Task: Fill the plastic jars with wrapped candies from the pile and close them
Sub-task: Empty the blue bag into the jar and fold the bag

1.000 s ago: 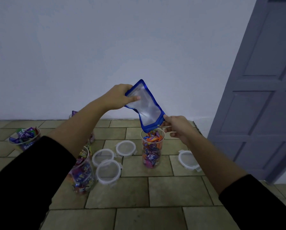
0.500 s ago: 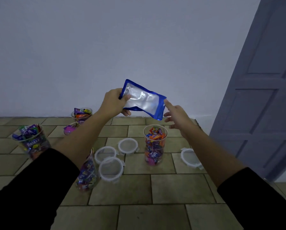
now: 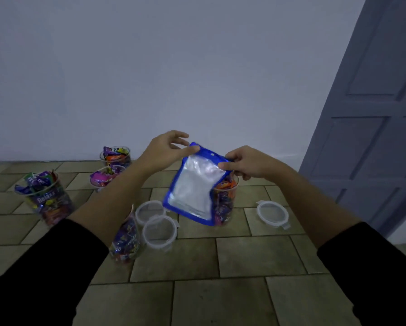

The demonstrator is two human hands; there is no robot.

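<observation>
A blue-edged clear plastic pouch (image 3: 193, 188) hangs upright in front of me and looks empty. My left hand (image 3: 168, 150) pinches its top left corner. My right hand (image 3: 246, 162) pinches its top right corner. Behind the pouch stands an open jar (image 3: 224, 201) full of wrapped candies, partly hidden. More candy-filled open jars stand at the left (image 3: 45, 198), at the back (image 3: 115, 156), in front of that one (image 3: 105, 178), and under my left forearm (image 3: 125, 241).
Clear snap lids lie on the tiled floor: two overlapping ones (image 3: 158, 230) near the middle and one (image 3: 272, 212) at the right. A white wall runs behind the jars. A grey-blue door (image 3: 366, 114) stands at the right.
The pouch has turned from tilted sideways to hanging upright and has come down. My right hand, which was open beside it, now pinches its top right corner.
</observation>
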